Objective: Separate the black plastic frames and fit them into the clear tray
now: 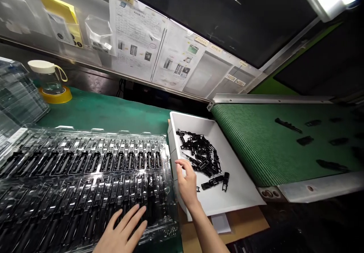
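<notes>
My left hand [122, 230] is spread flat above the lower part of a clear plastic tray [167, 215], with its fingers apart and nothing in them. Rows of narrow black plastic parts [119, 160] sit in the tray's slots. My right hand [187, 183] is over the left wall of a white bin [239, 186], between bin and tray. Its thumb and forefinger come together at the tips, and I cannot make out anything between them. Loose black plastic parts [201, 152] lie heaped in the bin, a few apart near its front.
A green conveyor belt [250, 131] with scattered dark parts runs on the right. Stacked clear trays [19, 97] stand at the left. Near them a lidded cup [47, 77] rests on a yellow tape roll [57, 97]. Printed sheets [136, 37] hang behind; cardboard [196, 234] lies under the bin.
</notes>
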